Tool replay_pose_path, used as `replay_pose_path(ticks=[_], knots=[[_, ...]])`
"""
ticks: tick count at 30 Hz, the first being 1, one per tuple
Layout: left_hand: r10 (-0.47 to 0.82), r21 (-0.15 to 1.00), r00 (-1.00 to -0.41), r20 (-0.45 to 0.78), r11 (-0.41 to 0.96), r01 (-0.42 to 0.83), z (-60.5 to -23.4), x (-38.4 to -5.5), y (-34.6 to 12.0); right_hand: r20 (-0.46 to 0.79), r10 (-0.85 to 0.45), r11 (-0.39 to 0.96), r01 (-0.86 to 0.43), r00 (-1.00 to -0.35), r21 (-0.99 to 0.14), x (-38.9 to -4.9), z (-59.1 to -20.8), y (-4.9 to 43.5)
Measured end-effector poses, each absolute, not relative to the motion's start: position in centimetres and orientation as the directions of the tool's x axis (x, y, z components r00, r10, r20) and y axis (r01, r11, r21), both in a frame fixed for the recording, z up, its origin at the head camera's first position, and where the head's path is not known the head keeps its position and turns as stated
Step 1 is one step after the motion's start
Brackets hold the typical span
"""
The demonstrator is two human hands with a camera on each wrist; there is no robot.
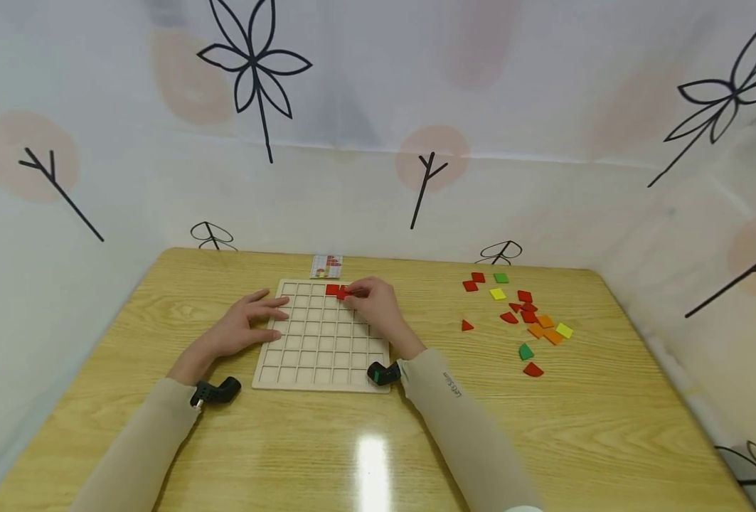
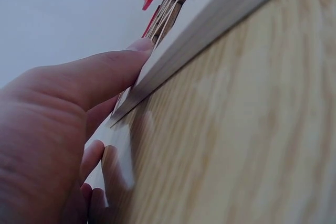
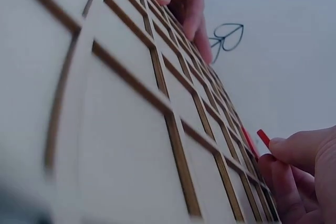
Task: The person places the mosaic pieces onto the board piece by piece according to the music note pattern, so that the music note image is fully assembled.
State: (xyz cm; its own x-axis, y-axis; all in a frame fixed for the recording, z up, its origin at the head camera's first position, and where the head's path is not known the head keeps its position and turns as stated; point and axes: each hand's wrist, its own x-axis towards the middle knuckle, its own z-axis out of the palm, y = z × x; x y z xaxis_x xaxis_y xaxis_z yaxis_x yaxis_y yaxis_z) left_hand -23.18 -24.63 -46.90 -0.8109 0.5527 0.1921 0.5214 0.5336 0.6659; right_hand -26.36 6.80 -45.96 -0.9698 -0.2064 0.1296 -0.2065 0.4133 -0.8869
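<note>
A pale wooden grid board [image 1: 316, 341] with square recesses lies on the table. My right hand [image 1: 378, 304] is over its far right part, pinching a red tile [image 3: 263, 137] between thumb and fingers. The held tile is tilted, close above the recesses. Another red tile [image 1: 331, 289] sits in the far row, just left of the pinched one. My left hand [image 1: 240, 327] rests along the board's left edge with fingers spread, the thumb [image 2: 140, 45] lying on the rim.
A small printed card [image 1: 326, 267] lies behind the board. To the right are scattered several red tiles [image 1: 525, 296], orange tiles [image 1: 553, 337], yellow tiles [image 1: 497, 294] and green tiles [image 1: 526, 351]. A patterned cloth [image 1: 352, 192] hangs behind the table [image 1: 275, 441].
</note>
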Motion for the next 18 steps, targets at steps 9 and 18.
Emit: replay_pose_path(ticks=[9,18], knots=[[0.551,0.670,-0.811,0.197,0.528,0.522,-47.1,-23.2,-24.4,0.174,-0.207,0.410,-0.247,-0.963,-0.878,-25.8,-46.0,5.0],[0.547,0.667,-0.814,0.196,0.534,0.520,-47.2,-23.2,-24.6,0.197,-0.265,0.445,-0.301,-0.944,-0.843,-25.9,-46.9,4.7]])
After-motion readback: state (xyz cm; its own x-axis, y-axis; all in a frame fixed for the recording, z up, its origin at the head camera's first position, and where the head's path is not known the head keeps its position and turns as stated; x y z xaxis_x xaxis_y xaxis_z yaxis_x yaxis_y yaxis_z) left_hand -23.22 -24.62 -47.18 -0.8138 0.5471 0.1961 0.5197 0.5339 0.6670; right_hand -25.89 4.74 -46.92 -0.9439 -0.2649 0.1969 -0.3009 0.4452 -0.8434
